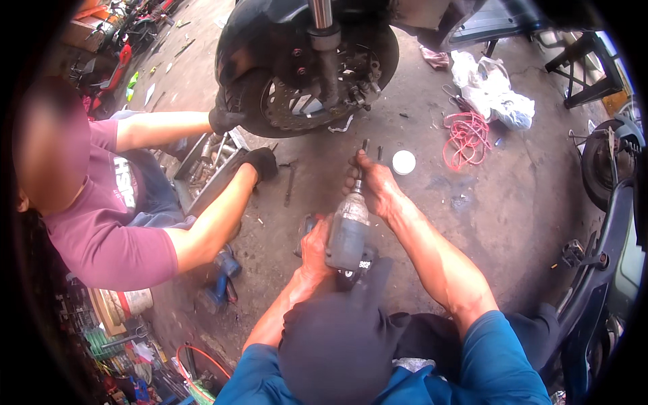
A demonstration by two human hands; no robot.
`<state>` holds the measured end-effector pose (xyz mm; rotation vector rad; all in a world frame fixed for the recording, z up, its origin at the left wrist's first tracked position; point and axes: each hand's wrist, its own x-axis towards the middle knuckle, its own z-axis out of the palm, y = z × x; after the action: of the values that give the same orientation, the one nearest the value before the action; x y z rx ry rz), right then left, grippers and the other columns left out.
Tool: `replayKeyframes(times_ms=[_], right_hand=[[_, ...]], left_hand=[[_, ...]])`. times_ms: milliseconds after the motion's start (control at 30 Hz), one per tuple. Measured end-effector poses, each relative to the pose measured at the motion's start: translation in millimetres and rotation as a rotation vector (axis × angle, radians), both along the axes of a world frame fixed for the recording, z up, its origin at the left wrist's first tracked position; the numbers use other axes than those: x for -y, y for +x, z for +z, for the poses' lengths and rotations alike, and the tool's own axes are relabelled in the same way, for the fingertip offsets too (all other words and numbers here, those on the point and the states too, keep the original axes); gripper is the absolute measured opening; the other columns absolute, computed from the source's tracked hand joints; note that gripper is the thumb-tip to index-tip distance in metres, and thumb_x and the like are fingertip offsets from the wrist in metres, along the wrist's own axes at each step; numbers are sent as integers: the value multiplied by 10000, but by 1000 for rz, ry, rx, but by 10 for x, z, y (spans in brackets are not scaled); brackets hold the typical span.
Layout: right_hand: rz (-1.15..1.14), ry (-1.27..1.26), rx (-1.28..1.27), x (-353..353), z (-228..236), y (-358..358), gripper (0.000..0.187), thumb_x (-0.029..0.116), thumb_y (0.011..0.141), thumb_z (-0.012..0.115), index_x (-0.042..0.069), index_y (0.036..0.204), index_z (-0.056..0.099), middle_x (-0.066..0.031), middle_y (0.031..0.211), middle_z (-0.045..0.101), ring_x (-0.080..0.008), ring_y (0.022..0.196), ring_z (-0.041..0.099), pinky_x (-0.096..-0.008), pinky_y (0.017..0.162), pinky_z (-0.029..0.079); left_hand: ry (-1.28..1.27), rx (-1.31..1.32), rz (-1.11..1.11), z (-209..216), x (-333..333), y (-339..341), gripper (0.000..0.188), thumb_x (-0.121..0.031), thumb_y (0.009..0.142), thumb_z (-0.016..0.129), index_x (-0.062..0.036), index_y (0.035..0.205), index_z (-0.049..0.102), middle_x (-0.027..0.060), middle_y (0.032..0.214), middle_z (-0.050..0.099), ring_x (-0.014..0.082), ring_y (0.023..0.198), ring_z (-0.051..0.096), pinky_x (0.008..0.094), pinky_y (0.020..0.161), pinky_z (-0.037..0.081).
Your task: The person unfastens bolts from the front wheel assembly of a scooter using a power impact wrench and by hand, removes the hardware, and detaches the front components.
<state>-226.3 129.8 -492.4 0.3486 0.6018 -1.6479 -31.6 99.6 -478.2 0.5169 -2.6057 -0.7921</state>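
Note:
A worn grey impact wrench points away from me, toward the motorcycle wheel. My left hand is closed at its left side, round what appears to be the handle, which is mostly hidden. At the front end, my right hand pinches the slim metal shaft that extends from the nose. Ahead stands the black front wheel with its brake disc and fork, apart from the wrench tip.
At left, a person in a maroon shirt puts one black-gloved hand against the tyre, the other beside a metal tool tray. A white round lid, red cord and plastic bags lie right. A blue cordless tool lies left.

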Motion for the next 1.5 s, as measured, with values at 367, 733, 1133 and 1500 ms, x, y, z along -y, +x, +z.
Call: replayKeyframes(times_ms=[367, 733, 1133, 1500], right_hand=[[-226, 295, 69, 75, 478, 131, 221, 297, 969, 479, 89, 900, 506, -25, 717, 458, -178, 596, 479, -393, 577, 502], [-86, 81, 64, 38, 740, -69, 233, 306, 988, 425, 105, 879, 464, -16, 698, 457, -164, 572, 475, -364, 554, 490], [178, 57, -293, 42, 503, -366, 272, 308, 987, 426, 55, 1039, 510, -13, 723, 498, -143, 584, 509, -331, 537, 506], [261, 7, -553, 47, 275, -542, 332, 308, 991, 423, 17, 1126, 507, -31, 678, 501, -139, 547, 519, -296, 489, 489]], left_hand=[[203, -144, 135, 167, -220, -64, 180, -79, 790, 696, -24, 954, 646, 66, 832, 660, 207, 770, 630, 328, 683, 498], [506, 146, 92, 418, -6, -14, 262, -111, 761, 729, -51, 995, 628, 53, 900, 649, 186, 787, 634, 333, 698, 518], [299, 218, 82, 208, -108, -434, 432, -69, 766, 665, -20, 1150, 474, 167, 947, 592, 311, 837, 619, 397, 707, 508], [41, 273, 100, 10, -136, -672, 706, 36, 592, 632, 70, 1242, 361, 265, 1117, 479, 458, 938, 555, 476, 763, 478]])
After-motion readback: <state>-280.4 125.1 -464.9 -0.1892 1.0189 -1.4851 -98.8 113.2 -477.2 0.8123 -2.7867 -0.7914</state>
